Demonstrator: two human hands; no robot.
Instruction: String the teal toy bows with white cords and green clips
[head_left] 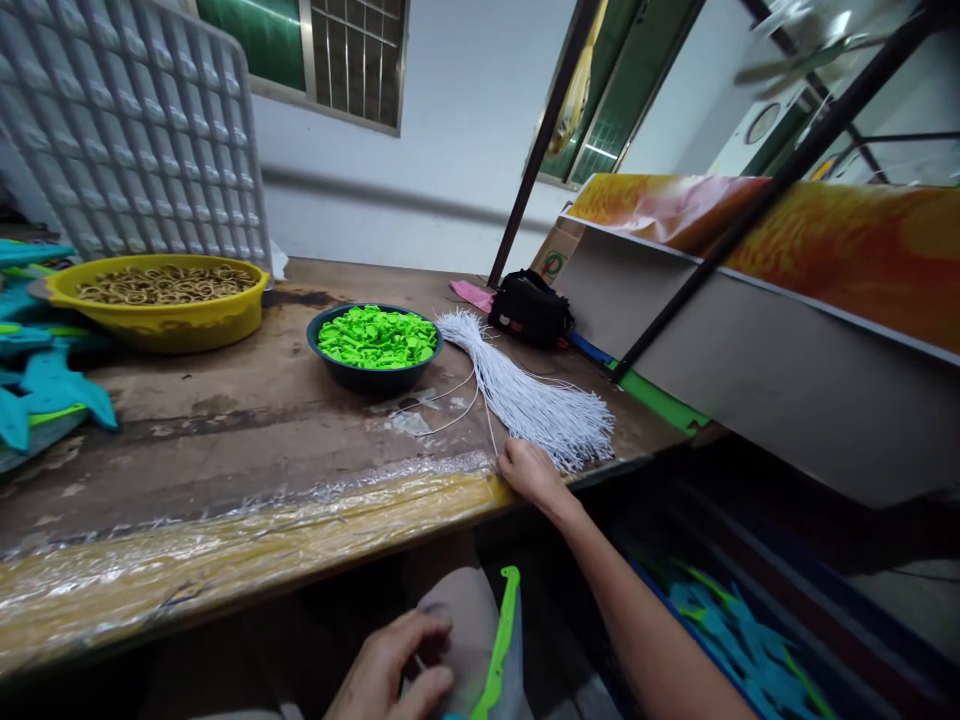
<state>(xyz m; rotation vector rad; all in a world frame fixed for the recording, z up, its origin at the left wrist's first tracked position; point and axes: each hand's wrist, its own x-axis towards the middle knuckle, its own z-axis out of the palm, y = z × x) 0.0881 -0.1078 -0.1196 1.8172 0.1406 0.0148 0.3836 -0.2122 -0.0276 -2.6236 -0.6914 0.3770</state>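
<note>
My right hand [531,472] is closed at the table's front edge, pinching the end of a white string [491,425]. Just behind it lies a thick bundle of white strings [525,395], spread toward the right. Low in the view, my left hand [401,665] is held over my lap with curled fingers. A thin pale bit shows between its thumb and forefinger, too small to name. Beside that hand, a long bright green strip [499,645] stands along a greyish piece, its lower end cut off by the frame.
A dark bowl [375,380] holds small green plastic parts. Left of it, a yellow basin [180,325] contains brass-coloured rings. Teal pieces [60,390] are piled at far left, with more teal pieces [742,640] low at right. A black bag [531,308] sits behind the strings, near a slanted dark post [540,150].
</note>
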